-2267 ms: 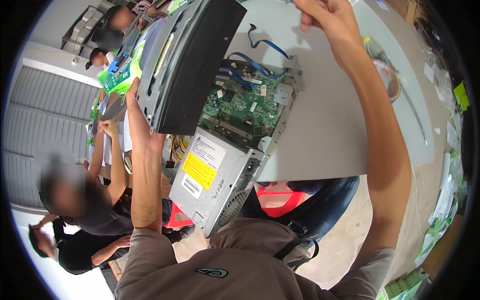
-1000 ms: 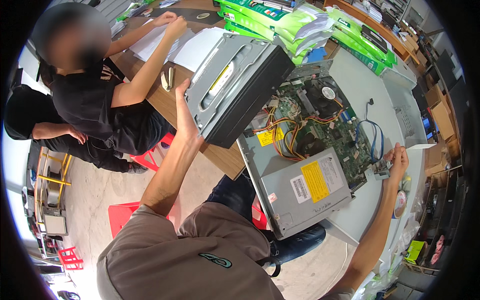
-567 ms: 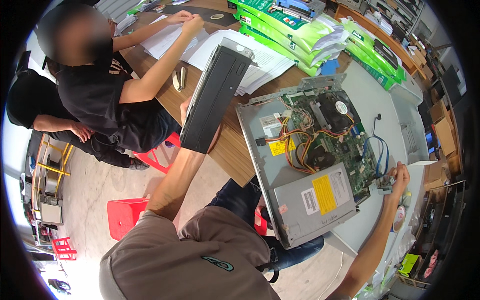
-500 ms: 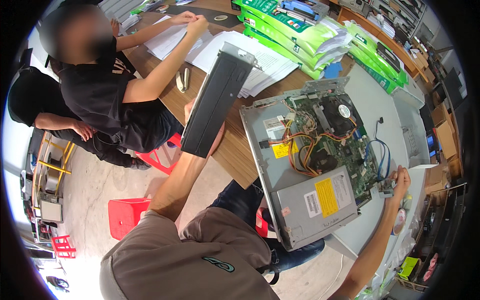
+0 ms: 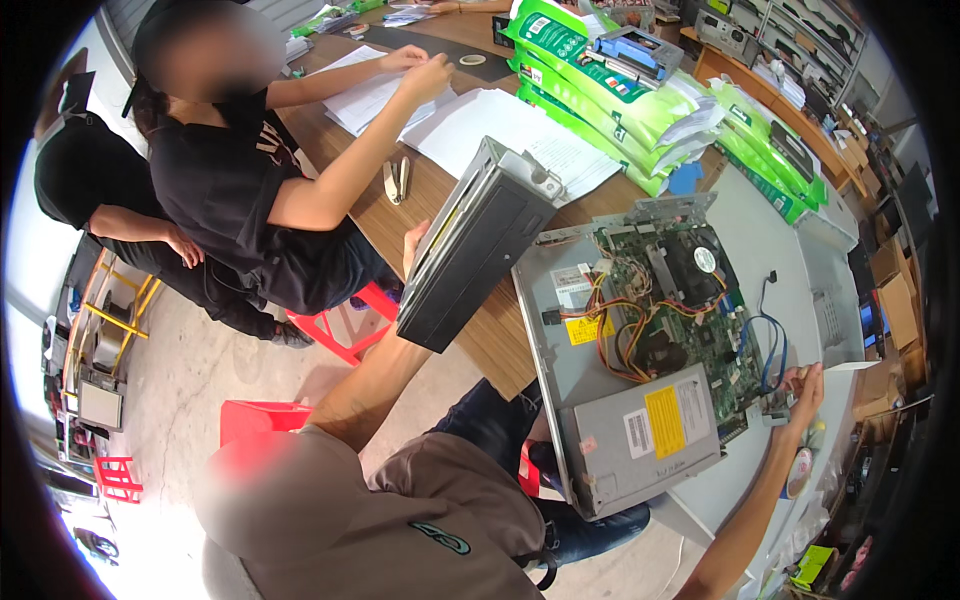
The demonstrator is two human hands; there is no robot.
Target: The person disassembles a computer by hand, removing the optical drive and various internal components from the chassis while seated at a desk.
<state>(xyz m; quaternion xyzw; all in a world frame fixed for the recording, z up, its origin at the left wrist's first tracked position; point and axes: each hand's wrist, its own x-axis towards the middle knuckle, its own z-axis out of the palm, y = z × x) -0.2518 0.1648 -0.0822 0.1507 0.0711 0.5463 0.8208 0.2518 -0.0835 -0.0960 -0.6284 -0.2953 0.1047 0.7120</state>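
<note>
Going left to right: our left hand [image 5: 413,243] now grips the black optical drive [image 5: 478,255] from behind, fingers hidden. Since half a second ago the drive has come nearer and tipped flatter above the wooden tabletop [image 5: 500,330], clear of the open computer case [image 5: 640,350]. Our right hand [image 5: 805,385] stays at the case's right edge, fingertips pinching by the blue cables [image 5: 768,335]. A seated person's arm, papers [image 5: 500,130] and green packets [image 5: 610,85] crowd the far side.

Your left hand [image 5: 412,243] is raised, arm extended forward, fingers closed in a grip. Your right hand [image 5: 803,385] reaches out, fingertips pinched.
</note>
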